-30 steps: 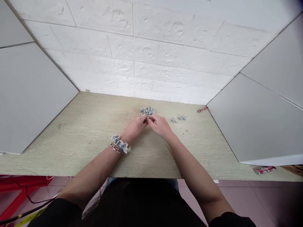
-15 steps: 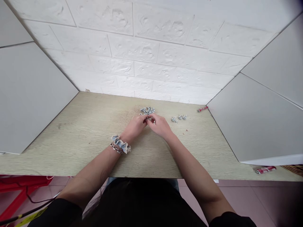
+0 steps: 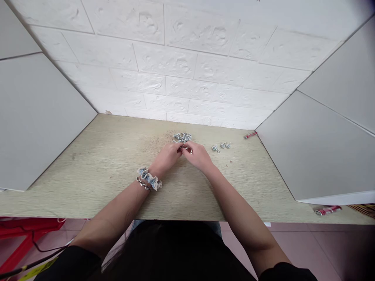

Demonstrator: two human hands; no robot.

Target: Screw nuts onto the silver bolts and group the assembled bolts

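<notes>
Between left hand (image 3: pixel 167 155) and right hand (image 3: pixel 198 155), held a half-hidden metal fastener (image 3: pixel 184 147), pinched in both hands' fingertips. Just beyond them, saw a pile of fasteners (image 3: pixel 185 137); right of the right hand, a smaller group (image 3: pixel 223 145). Noted wide surface (image 3: pixel 108 156) left of the hands, wall (image 3: pixel 177 76) beyond the pile, front edge (image 3: pixel 43 216) under both forearms.

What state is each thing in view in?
Metal fastener, pinched, mostly hidden
Left hand, pinching fastener
Right hand, pinching fastener
Bolt pile, loosely heaped
Outlying bolts, separate from the pile
Nut, lying beside them
Far red cylinder, lying down
Near red cylinder, lying down
Scrunchie, worn
Chain bracelet, worn
</notes>
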